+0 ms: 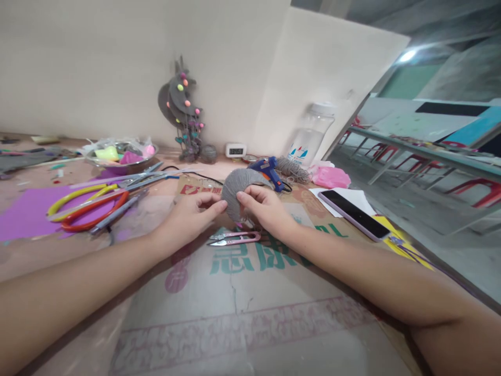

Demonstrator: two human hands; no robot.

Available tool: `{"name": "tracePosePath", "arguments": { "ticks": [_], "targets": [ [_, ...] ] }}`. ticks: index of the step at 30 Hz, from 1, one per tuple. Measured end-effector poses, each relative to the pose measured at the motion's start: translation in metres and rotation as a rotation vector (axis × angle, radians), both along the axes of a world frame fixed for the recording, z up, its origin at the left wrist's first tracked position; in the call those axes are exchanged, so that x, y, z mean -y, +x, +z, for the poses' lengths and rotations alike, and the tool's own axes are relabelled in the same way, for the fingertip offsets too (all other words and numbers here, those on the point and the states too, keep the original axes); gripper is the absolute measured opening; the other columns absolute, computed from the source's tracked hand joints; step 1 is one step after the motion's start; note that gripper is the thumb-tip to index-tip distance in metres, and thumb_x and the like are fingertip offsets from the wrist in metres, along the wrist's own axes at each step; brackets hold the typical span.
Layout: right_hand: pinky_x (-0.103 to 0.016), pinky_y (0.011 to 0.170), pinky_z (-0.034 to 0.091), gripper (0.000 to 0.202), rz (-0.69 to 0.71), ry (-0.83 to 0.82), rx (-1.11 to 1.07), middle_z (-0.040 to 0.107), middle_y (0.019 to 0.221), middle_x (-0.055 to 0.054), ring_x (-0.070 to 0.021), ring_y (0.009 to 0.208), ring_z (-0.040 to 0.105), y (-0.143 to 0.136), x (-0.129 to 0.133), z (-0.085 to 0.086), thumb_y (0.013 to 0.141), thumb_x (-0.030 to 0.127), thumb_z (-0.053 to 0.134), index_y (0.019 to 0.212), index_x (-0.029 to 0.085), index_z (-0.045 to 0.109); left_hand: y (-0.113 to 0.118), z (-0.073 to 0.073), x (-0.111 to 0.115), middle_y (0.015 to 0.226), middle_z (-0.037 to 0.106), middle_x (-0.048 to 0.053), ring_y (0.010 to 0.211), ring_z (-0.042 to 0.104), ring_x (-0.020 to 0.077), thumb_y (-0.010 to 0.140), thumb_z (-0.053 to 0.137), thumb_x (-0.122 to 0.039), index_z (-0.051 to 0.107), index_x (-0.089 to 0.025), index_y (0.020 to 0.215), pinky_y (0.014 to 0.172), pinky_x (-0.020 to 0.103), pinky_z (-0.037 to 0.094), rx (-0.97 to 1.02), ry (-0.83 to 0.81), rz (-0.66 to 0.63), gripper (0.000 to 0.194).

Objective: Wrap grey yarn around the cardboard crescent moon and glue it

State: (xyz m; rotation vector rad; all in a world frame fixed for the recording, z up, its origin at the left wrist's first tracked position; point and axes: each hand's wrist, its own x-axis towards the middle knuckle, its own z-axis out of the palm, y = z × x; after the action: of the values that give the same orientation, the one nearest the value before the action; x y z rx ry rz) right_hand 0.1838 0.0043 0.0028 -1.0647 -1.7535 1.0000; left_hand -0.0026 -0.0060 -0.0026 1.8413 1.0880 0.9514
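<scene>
Your left hand (pixel 195 213) pinches the outer, leftward-bowed edge of the grey crescent (pixel 234 190) — lying directly between — while your right hand (pixel 271 210) grips it at the inner curve.

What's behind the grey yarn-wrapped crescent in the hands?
A blue glue gun shows past its upper right; a black cord reaches toward its left edge. Whatever lies directly behind the crescent, including any continuation of the cord, is covered.
</scene>
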Motion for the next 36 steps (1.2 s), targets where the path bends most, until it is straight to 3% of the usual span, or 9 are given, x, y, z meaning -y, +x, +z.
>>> {"name": "tracePosePath", "arguments": {
  "ticks": [6, 11, 16, 21, 26, 29, 36],
  "targets": [
    [-0.022, 0.048, 0.035, 0.03, -0.085, 0.071, 0.111, 0.052, 0.056, 0.003, -0.0097, 0.053, 0.046, -0.002, 0.0, 0.003, 0.079, 0.042, 0.055, 0.062, 0.017, 0.051, 0.003, 0.0, -0.001, 0.082, 0.069, 0.003, 0.079, 0.061, 0.019, 0.084, 0.05, -0.04, 0.065, -0.018, 0.084, 0.073, 0.028, 0.044, 0.056, 0.001, -0.01, 0.027],
    [-0.023, 0.051, 0.037, 0.029, -0.146, 0.097, 0.135, 0.052, 0.056, 0.002, -0.0104, 0.054, 0.048, -0.008, 0.0, 0.006, 0.078, 0.041, 0.056, 0.062, 0.018, 0.047, 0.005, -0.003, -0.003, 0.082, 0.066, 0.002, 0.077, 0.062, 0.0172, 0.079, 0.059, -0.037, 0.054, -0.018, 0.102, 0.07, 0.028, 0.047, 0.219, -0.003, 0.083, 0.031],
    [-0.022, 0.051, 0.038, 0.031, -0.043, 0.033, 0.09, 0.054, 0.06, 0.002, -0.0094, 0.053, 0.048, -0.011, 0.002, 0.004, 0.08, 0.044, 0.054, 0.066, 0.018, 0.049, 0.003, -0.001, -0.003, 0.09, 0.069, 0.005, 0.083, 0.064, 0.0197, 0.081, 0.055, -0.043, 0.061, -0.017, 0.089, 0.076, 0.03, 0.048, 0.18, -0.067, -0.031, 0.028],
    [-0.025, 0.067, 0.045, 0.029, 0.141, 0.023, 0.042, 0.06, 0.078, -0.001, -0.0114, 0.069, 0.056, 0.002, 0.0, 0.004, 0.085, 0.043, 0.049, 0.091, 0.016, 0.057, 0.001, 0.002, -0.004, 0.075, 0.066, 0.003, 0.073, 0.063, 0.0182, 0.08, 0.056, -0.044, 0.06, -0.016, 0.081, 0.068, 0.028, 0.046, 0.185, -0.1, 0.112, 0.028],
    [-0.029, 0.081, 0.044, 0.023, 0.133, 0.117, 0.208, 0.063, 0.088, -0.003, -0.014, 0.083, 0.057, 0.014, -0.003, 0.005, 0.078, 0.032, 0.06, 0.096, 0.017, 0.062, 0.0, 0.002, -0.006, 0.066, 0.062, 0.0, 0.066, 0.059, 0.0169, 0.08, 0.056, -0.045, 0.056, -0.018, 0.073, 0.063, 0.027, 0.043, 0.215, -0.135, 0.166, 0.028],
    [-0.027, 0.077, 0.045, 0.021, 0.171, 0.062, 0.219, 0.063, 0.081, -0.001, -0.013, 0.077, 0.058, 0.013, -0.002, 0.003, 0.076, 0.032, 0.062, 0.092, 0.017, 0.063, -0.001, 0.001, -0.007, 0.063, 0.058, -0.002, 0.061, 0.055, 0.0141, 0.08, 0.057, -0.045, 0.055, -0.018, 0.07, 0.059, 0.025, 0.04, 0.222, -0.117, 0.172, 0.029],
    [-0.02, 0.05, 0.036, 0.021, 0.091, -0.039, 0.235, 0.052, 0.059, 0.004, -0.0082, 0.051, 0.046, 0.009, 0.001, -0.001, 0.082, 0.035, 0.054, 0.073, 0.017, 0.059, -0.001, 0.0, -0.007, 0.059, 0.055, -0.003, 0.056, 0.051, 0.0114, 0.078, 0.059, -0.045, 0.054, -0.017, 0.066, 0.054, 0.023, 0.037, 0.214, -0.106, 0.178, 0.031]
  ]
}}
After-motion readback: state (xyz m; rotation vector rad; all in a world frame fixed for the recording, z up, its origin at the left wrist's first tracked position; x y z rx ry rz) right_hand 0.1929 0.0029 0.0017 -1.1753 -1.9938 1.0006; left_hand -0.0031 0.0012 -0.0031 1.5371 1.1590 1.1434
